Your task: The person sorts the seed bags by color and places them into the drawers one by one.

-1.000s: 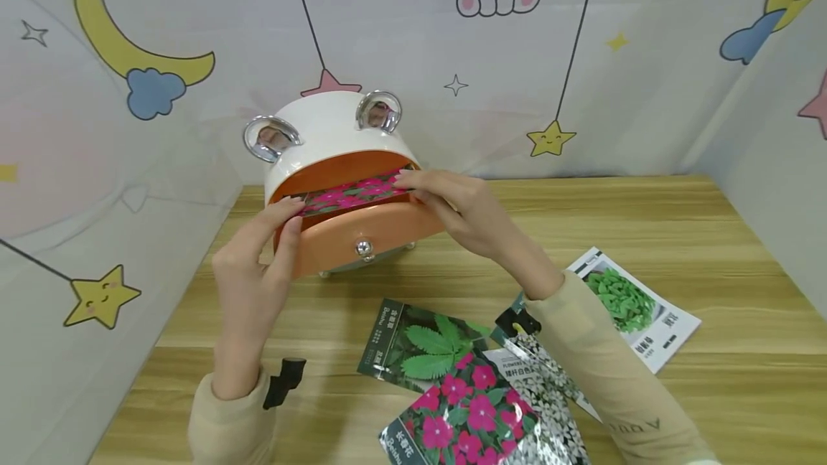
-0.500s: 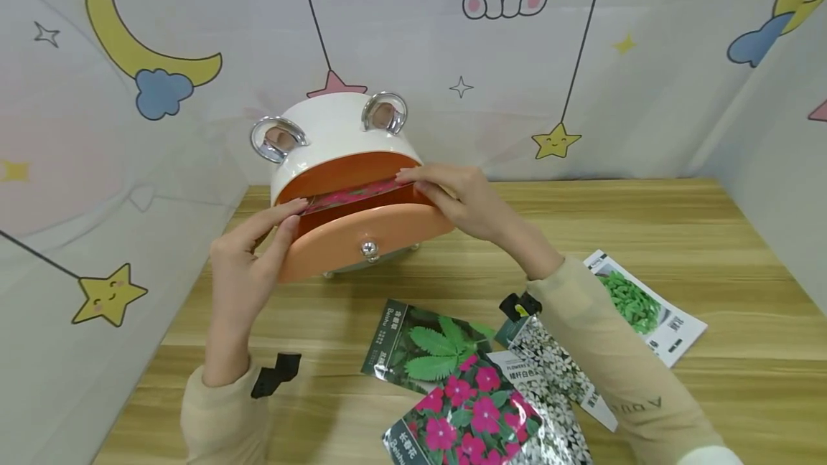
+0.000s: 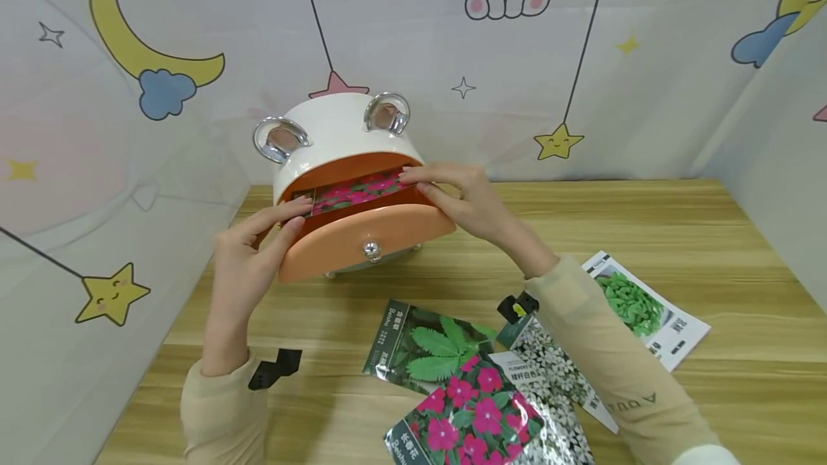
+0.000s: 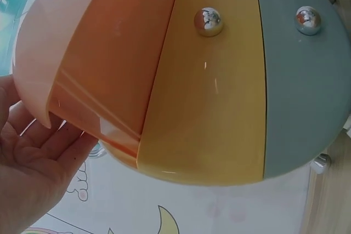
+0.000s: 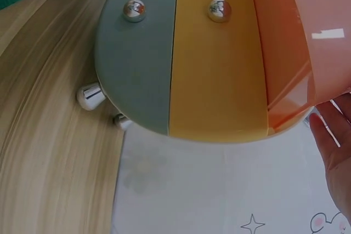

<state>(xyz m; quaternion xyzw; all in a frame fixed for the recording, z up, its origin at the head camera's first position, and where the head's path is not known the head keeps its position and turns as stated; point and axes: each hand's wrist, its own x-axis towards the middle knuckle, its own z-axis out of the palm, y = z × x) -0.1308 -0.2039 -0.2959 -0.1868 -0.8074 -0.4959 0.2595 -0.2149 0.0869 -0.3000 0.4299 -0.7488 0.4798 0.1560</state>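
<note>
A small rounded cabinet with a white shell [image 3: 336, 120] and silver ring ears stands at the back left of the table, its orange top drawer [image 3: 368, 239] pulled out. A seed packet [image 3: 355, 192] printed with pink flowers lies across the drawer opening, its near edge tilted. My left hand [image 3: 248, 257] pinches the packet's left end, thumb close to the drawer's rim. At the other end, my right hand [image 3: 468, 203] holds the packet between fingers and thumb. In the wrist views, the left hand [image 4: 38, 163] and right hand [image 5: 334, 141] appear beside the drawer's sides.
A yellow drawer [image 4: 205, 91] and a grey-green drawer [image 4: 304, 80], both closed, sit below. On the table [image 3: 310, 336] lie a green-leaf packet [image 3: 413, 343], a pink-flower packet [image 3: 474, 415], white-flower packets [image 3: 549, 372] and a white packet [image 3: 685, 329]. Printed cloth [image 3: 420, 56] stands behind.
The pink-flower packet in the drawer tipped flatter, then tilted back so its face shows again. Both hands keep hold of its ends, shifting only slightly. The whole head view moved a little.
</note>
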